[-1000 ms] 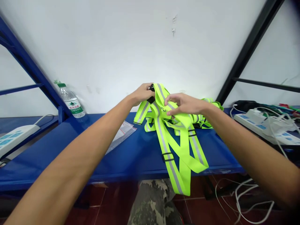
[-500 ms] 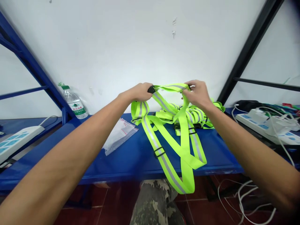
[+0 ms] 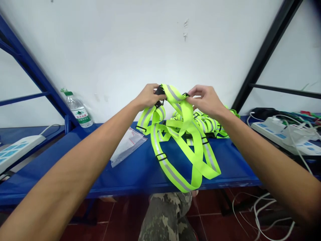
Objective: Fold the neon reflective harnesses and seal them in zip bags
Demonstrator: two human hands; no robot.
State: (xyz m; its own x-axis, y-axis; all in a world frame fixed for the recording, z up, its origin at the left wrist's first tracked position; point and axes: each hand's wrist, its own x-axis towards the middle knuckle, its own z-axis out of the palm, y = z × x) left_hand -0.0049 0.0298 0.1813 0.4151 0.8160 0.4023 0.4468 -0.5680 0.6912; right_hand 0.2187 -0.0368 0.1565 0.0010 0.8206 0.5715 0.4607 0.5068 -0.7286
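A neon yellow reflective harness (image 3: 174, 172) with grey stripes and black slides hangs in loops from both my hands over the blue table (image 3: 130, 177). My left hand (image 3: 149, 96) is closed on it at a black buckle (image 3: 159, 91). With thumb and fingers pinched, my right hand (image 3: 203, 98) holds the strap by a small black slide (image 3: 186, 94). Between the hands the strap sags and folds. The lower loops rest on the table and dip over its front edge. Behind them lies a heap of similar yellow straps (image 3: 213, 124), partly hidden by my right hand and forearm.
Clear plastic bags (image 3: 127, 147) lie left of the straps. A water bottle (image 3: 79, 110) leans on the wall at the back left. Power strips (image 3: 18, 150) sit at both sides, with tangled cables (image 3: 263, 214) below right. Blue and black metal posts flank the table.
My hands have drawn closer together, the right one moving left. The strap between them now sags and folds, and the front loop has risen a little.
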